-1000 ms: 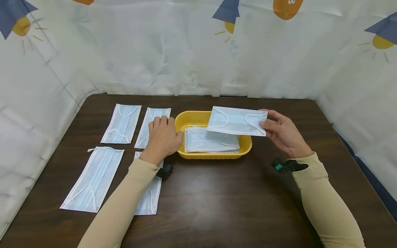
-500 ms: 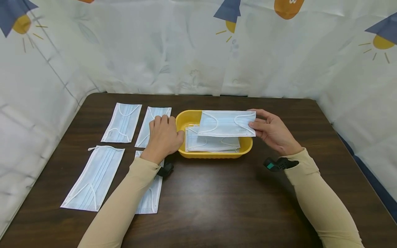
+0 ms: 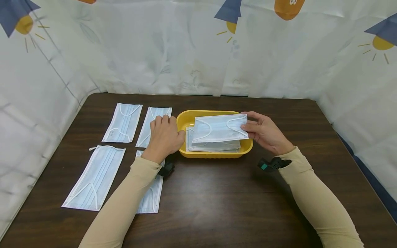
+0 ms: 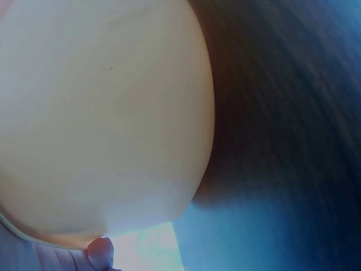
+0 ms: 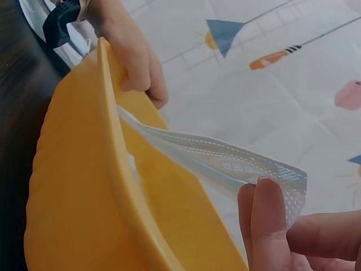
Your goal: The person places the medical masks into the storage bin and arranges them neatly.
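In the head view my right hand pinches the right end of a light blue face mask between thumb and fingers. The mask hangs tilted over a yellow plastic tray, covering part of a stack of masks inside. The right wrist view has the held mask edge-on, its far end just inside the tray's rim. My left hand grips the tray's left end. In the left wrist view, its thumb lies at the rim, and the tray's pale wall fills much of the picture.
Several masks lie flat left of the tray: two at the back, one mask at the front left, and another mask partly under my left arm. The dark wooden table backs onto a white printed curtain.
My right hand has carried its mask left and slightly down, from the tray's right side to over the stack. The left hand stays on the tray's left end.
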Demonstrator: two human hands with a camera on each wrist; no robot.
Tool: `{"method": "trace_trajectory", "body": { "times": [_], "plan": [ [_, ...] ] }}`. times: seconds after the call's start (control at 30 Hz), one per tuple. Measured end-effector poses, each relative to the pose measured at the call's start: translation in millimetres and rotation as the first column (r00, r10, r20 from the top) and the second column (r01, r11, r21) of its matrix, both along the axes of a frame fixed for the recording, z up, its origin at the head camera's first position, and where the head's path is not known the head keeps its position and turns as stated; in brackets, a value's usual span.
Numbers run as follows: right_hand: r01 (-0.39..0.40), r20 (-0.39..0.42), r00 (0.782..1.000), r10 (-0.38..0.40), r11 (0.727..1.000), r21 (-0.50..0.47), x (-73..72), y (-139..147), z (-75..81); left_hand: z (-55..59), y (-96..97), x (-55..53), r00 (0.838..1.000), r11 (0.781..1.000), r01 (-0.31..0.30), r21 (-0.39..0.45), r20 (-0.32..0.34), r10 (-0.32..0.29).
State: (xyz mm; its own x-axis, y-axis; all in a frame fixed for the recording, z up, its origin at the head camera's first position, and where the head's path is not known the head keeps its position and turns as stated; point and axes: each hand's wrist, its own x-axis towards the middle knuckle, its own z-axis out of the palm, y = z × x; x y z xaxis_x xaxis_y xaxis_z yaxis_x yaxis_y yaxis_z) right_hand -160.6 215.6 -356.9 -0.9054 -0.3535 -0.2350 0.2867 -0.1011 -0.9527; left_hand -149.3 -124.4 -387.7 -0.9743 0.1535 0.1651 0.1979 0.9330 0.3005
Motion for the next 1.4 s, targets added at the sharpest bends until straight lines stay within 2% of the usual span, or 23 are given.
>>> {"method": "trace_trajectory", "body": {
  "times": [0.27, 0.63, 1.0, 1.4],
  "plan": [
    [-0.019, 0.017, 1.000, 0.019, 1.000, 0.018, -1.6, -4.4, 2.7, -0.5, 0.5, 0.3, 1.000, 1.000, -0.001, 0.000, 0.004, 0.001],
    [-0.094, 0.021, 0.996, 0.092, 0.991, 0.098, -5.4, -12.9, 7.9, -0.4, 0.5, 1.2, 1.000, 1.000, 0.002, 0.013, -0.004, -0.002],
    [-0.144, 0.030, 0.990, 0.140, 0.961, 0.235, -11.6, -14.7, 11.6, 0.1, 0.3, 1.0, 1.000, 1.000, -0.001, 0.006, -0.009, 0.001],
    [-0.179, 0.060, 0.984, 0.169, 0.937, 0.301, -16.9, -13.6, 14.7, 0.0, 0.4, 0.9, 1.000, 1.000, 0.004, 0.012, -0.014, -0.004]
  ]
}}
